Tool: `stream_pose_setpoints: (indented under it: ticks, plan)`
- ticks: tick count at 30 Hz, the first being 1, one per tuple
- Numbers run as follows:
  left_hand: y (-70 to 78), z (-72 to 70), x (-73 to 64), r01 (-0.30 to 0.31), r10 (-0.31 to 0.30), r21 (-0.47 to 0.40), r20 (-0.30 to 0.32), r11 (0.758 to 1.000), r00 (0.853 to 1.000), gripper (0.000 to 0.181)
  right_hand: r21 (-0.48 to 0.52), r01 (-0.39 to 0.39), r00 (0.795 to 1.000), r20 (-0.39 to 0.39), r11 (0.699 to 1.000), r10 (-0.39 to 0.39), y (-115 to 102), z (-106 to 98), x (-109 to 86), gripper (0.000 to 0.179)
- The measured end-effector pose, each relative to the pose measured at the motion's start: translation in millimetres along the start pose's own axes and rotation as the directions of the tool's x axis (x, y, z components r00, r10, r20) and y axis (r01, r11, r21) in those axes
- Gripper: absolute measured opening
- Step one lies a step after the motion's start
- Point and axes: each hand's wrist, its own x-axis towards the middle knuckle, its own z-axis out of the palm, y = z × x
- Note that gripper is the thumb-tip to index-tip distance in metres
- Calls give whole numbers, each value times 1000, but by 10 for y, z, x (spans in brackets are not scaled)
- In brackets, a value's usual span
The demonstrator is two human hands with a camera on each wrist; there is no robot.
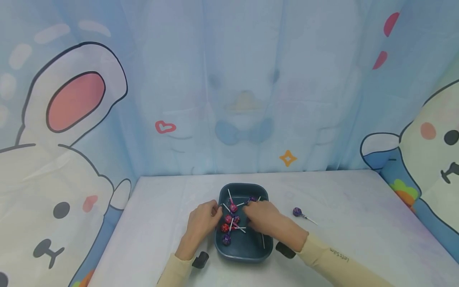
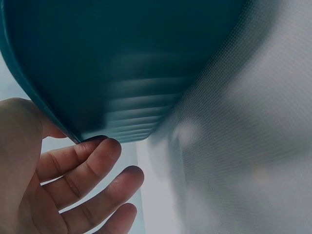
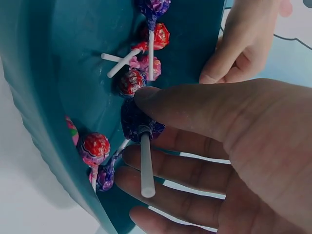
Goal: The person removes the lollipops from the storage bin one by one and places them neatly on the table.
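Note:
A dark teal plastic tub (image 1: 244, 258) sits on the table with several wrapped lollipops inside. Thumb and fingers of my left hand (image 1: 201, 221) pinch the tub's left rim; the left wrist view shows the tub's ribbed outer wall (image 2: 141, 105) beside them. My right hand (image 1: 264, 218) reaches over the right side of the tub. Between its thumb and forefinger it pinches a dark purple lollipop (image 3: 136, 119), the white stick pointing toward the wrist camera. Close by in the tub lie a red lollipop (image 3: 95, 147) and a purple lollipop (image 1: 226, 239).
One purple lollipop (image 1: 297, 212) lies on the white tabletop (image 1: 344, 223), right of the tub. Behind the table hangs a light blue curtain (image 1: 179, 87) printed with cartoon animals. Both wrists carry a black camera (image 1: 201, 260).

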Motion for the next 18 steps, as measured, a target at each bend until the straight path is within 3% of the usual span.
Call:
stream_pose_setpoints:
  ticks: [18]
  plan:
    - [-4, -4, -1, -1, 1, -11, 6, 1000, 1000, 19, 65, -60, 998, 15, 996, 59, 151, -78, -67, 37]
